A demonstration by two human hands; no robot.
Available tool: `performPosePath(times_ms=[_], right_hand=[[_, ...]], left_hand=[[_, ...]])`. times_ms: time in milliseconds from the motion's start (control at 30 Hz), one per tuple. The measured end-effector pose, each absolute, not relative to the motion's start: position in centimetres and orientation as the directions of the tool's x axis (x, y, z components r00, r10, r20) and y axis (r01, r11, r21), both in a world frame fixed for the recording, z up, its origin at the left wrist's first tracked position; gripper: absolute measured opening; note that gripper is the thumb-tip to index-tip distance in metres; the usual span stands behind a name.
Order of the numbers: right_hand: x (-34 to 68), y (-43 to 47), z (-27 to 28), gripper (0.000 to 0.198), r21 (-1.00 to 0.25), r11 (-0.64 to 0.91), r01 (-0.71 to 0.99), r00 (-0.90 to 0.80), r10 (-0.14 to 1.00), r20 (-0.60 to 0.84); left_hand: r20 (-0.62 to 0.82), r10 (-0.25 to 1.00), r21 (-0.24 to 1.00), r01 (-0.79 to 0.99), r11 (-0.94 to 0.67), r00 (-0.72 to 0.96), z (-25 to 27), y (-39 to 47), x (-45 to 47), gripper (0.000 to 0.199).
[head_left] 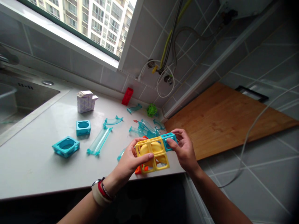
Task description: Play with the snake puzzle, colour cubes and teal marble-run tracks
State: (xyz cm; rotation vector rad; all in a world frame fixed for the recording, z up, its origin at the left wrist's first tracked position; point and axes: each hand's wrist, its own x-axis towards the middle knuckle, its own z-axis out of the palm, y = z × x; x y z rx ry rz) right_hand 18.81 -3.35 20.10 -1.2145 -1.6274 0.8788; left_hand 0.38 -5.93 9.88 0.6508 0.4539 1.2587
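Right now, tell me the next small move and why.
Perhaps press the blue block against the yellow frame: the right hand holds it at the frame's upper right corner, the left hand grips the frame; whether the pieces interlock is unclear.

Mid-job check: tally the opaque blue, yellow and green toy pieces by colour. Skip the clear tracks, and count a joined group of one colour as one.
Blue: 3 (square block and slanted block on the counter, held block in the right hand)
Yellow: 1 (frame in the left hand)
Green: 1 (openwork piece)
Total: 5
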Motion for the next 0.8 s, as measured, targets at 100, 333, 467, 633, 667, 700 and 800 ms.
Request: performPosePath(times_ms=[100, 333, 467, 633, 667, 700, 800], right_hand=[[20.4, -2.6, 19.3, 0.042, -0.946, 0.209, 0.25, -0.018, 0.977, 0.211], [29.6, 1.0, 15.0, 0.05, -0.578, 0.1, 0.81, 0.121, 0.936, 0.33], [34.1, 0.6, 11.0, 0.043, -0.459, -0.034, 0.888, 0.178, 0.945, 0.274], [36.2, -0.5, 8.0, 0.04, -0.407, -0.068, 0.911, 0.167, 0.963, 0.213], [36.2, -0.6, 8.0, 0.043, -0.403, -0.058, 0.913, 0.158, 0.963, 0.218], [35.9, -0.6, 8.2, 0.048, -0.399, -0.045, 0.916, 0.149, 0.961, 0.232], [33.6, -1.2, 10.2, 0.056, -0.402, 0.026, 0.915, 0.105, 0.948, 0.301]], left_hand=[[-0.005, 0.963, 0.696, -0.691, 0.196, 0.268, 9.3, -5.6, 0.4, 0.066], [-0.044, 0.973, 0.647, -0.735, 0.202, 0.228, 9.5, -5.3, -0.4, 0.063], [-0.07, 0.981, 0.601, -0.777, 0.185, 0.18, 10.0, -5.3, -1.0, 0.063], [-0.064, 0.978, 0.593, -0.781, 0.195, 0.196, 9.9, -5.3, -1.1, 0.06], [-0.067, 0.978, 0.591, -0.781, 0.2, 0.2, 9.9, -5.3, -1.1, 0.059], [-0.073, 0.977, 0.589, -0.782, 0.204, 0.2, 9.9, -5.3, -1.1, 0.06], [-0.115, 0.978, 0.576, -0.79, 0.21, 0.176, 10.0, -5.2, -0.9, 0.068]])
